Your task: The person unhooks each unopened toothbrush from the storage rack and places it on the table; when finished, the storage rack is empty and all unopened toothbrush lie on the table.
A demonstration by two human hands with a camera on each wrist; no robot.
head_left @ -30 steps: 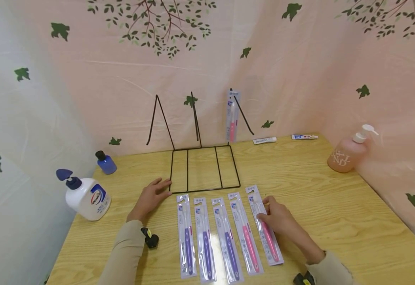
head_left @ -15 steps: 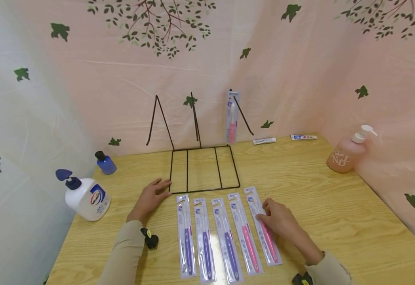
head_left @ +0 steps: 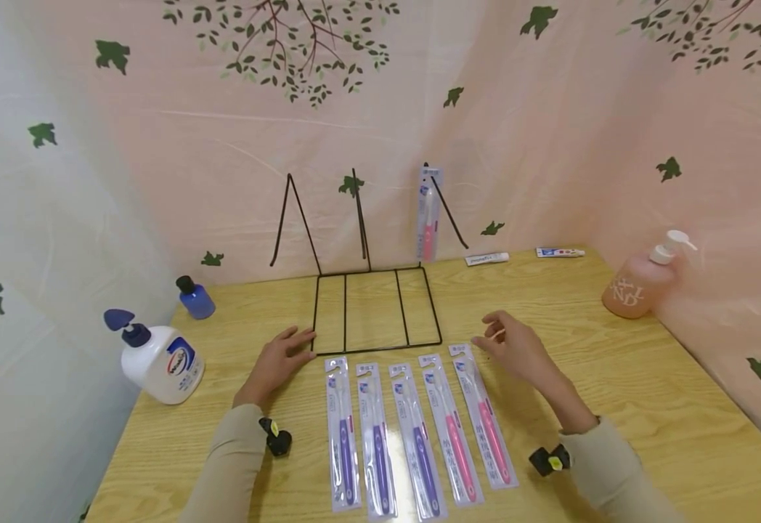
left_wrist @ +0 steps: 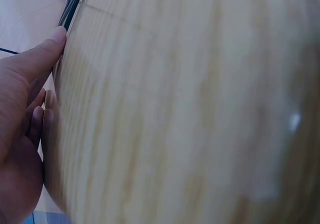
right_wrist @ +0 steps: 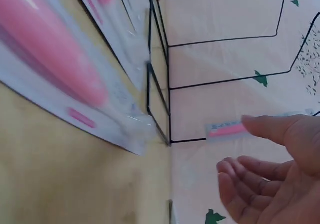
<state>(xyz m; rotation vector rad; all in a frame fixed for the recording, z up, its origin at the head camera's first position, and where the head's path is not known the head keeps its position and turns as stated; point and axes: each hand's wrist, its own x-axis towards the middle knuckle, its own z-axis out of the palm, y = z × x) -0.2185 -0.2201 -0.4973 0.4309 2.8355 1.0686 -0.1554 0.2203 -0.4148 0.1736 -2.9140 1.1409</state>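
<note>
A black wire rack point(head_left: 345, 312) stands against the back cloth, with a packaged pink toothbrush point(head_left: 428, 225) hanging on its right hook. My left hand point(head_left: 276, 365) rests on the table, fingertips at the rack's front left corner; in the left wrist view its thumb point(left_wrist: 47, 51) lies along the dark wire. In front lie several packaged toothbrushes in a row: purple ones point(head_left: 380, 457) at left and two pink ones, the rightmost pink toothbrush point(head_left: 493, 436) slightly tilted. My right hand point(head_left: 518, 352) hovers beyond that one's top end, holding nothing, fingers loosely bent.
At left stand a white pump bottle point(head_left: 165, 367) and a small blue bottle point(head_left: 196, 299). Two toothpaste tubes, one white tube point(head_left: 486, 258) and one printed tube point(head_left: 558, 252), lie along the back edge. A pink pump bottle point(head_left: 638, 283) stands at right.
The rightmost pink toothbrush shifted slightly left under my right hand, which then let go and moved up and away toward the back. My left hand has stayed at the rack.
</note>
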